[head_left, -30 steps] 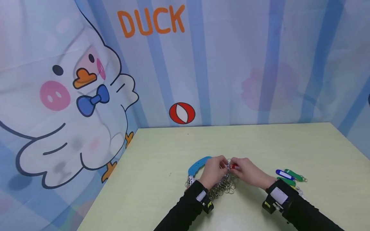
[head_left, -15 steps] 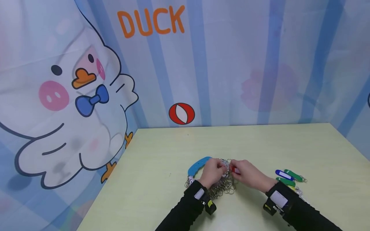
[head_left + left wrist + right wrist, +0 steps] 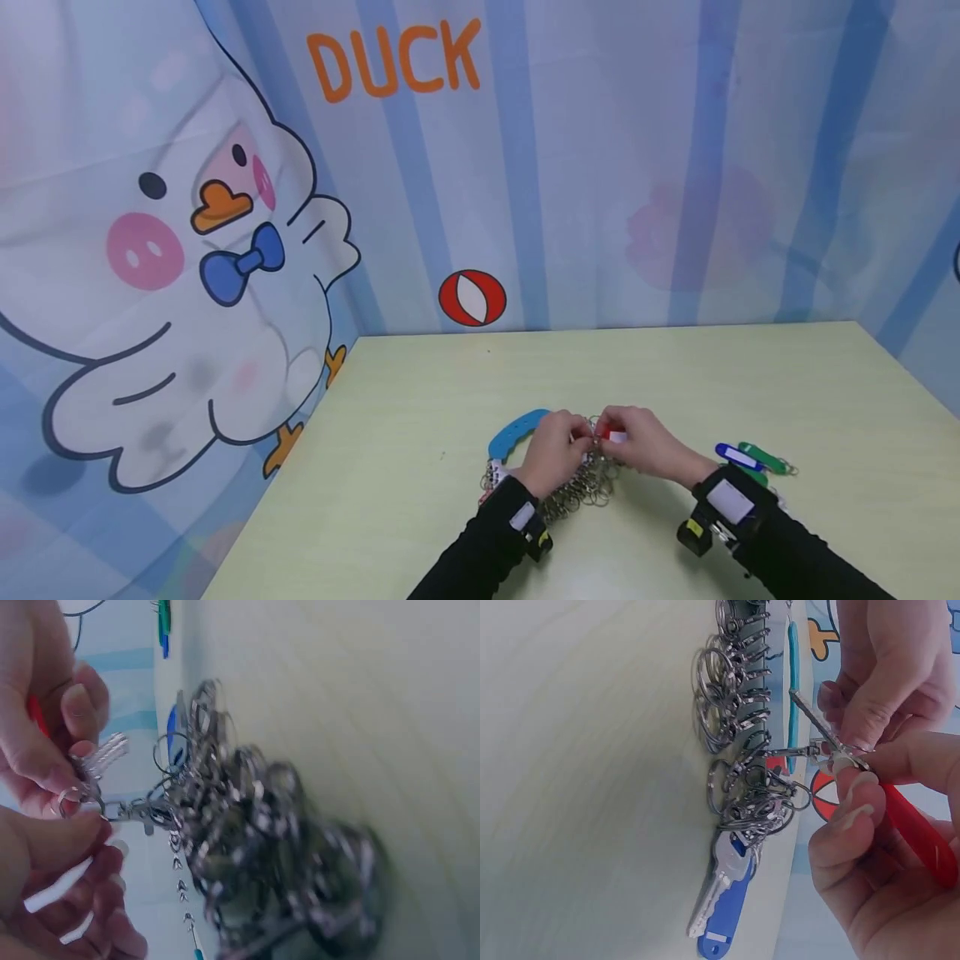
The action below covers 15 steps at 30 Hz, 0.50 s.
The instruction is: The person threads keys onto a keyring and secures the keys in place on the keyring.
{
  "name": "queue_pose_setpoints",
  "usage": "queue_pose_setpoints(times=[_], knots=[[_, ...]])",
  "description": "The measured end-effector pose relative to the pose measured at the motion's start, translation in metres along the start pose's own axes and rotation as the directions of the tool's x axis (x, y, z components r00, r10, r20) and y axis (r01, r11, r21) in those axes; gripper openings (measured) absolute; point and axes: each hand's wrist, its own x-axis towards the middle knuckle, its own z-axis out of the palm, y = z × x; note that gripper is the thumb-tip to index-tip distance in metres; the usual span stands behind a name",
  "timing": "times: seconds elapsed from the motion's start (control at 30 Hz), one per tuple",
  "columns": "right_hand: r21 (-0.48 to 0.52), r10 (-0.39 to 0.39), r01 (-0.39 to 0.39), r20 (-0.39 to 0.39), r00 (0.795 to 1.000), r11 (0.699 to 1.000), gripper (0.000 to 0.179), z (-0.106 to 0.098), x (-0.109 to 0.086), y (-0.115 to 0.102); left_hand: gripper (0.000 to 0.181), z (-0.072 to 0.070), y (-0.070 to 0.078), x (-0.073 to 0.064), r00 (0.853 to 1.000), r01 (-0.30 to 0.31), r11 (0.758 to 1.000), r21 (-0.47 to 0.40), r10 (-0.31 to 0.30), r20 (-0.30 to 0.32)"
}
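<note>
My left hand (image 3: 557, 454) pinches a small metal key ring (image 3: 81, 801) that hangs on a clasp (image 3: 133, 812) of a large bunch of rings (image 3: 247, 817). Against it, my right hand (image 3: 645, 444) grips a red key tag (image 3: 922, 838), its thumb and finger close at the same ring. A silver key (image 3: 814, 718) sticks out between the two hands. The bunch belongs to a holder with a blue curved handle (image 3: 514, 434). Along it, several clasps carry loose rings (image 3: 716, 671). A second key (image 3: 714, 889) with a blue tag (image 3: 727, 919) hangs from the bunch.
Green and blue key tags (image 3: 761, 457) lie on the pale table (image 3: 420, 533) right of my right hand, partly behind the sleeve. Behind the table hangs a printed cloth (image 3: 585, 167) with a duck.
My right hand has come back toward my left hand after a small gap half a second ago. The red tag's white label now shows more. The holder has hardly moved.
</note>
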Motion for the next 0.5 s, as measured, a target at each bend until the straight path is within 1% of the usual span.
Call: queue_pose_setpoints(times=[0.07, 0.17, 0.2, 0.27, 0.4, 0.5], knots=[[0.014, -0.018, 0.018, 0.0, 1.0, 1.0, 0.009, 0.0012, -0.0014, 0.0002, 0.013, 0.0023, -0.0011, 0.0004, 0.999, 0.038, 0.999, -0.033, -0.038, 0.0], [0.002, -0.027, 0.027, 0.001, 1.0, 1.0, 0.015, 0.0026, -0.0032, -0.0003, 0.017, 0.0054, -0.0022, 0.0012, 0.996, 0.092, 0.993, -0.07, -0.092, 0.003], [-0.007, -0.016, 0.016, 0.005, 1.0, 1.0, 0.017, 0.0026, -0.0037, -0.001, 0.018, 0.006, -0.0023, 0.0012, 0.994, 0.109, 0.991, -0.082, -0.109, 0.004], [-0.042, -0.029, 0.03, 0.009, 1.0, 0.999, 0.019, 0.0021, -0.0048, -0.002, 0.019, 0.0063, -0.002, 0.0011, 0.99, 0.14, 0.986, -0.095, -0.14, 0.009], [-0.101, -0.042, 0.044, 0.022, 0.999, 0.994, 0.017, 0.0011, -0.0077, -0.0046, 0.018, 0.0058, -0.0006, -0.0001, 0.983, 0.181, 0.976, -0.121, -0.18, 0.02], [-0.13, -0.044, 0.048, 0.031, 0.999, 0.99, 0.016, 0.0013, -0.0104, -0.0061, 0.017, 0.0048, 0.0012, -0.0006, 0.976, 0.218, 0.963, -0.155, -0.215, 0.04]])
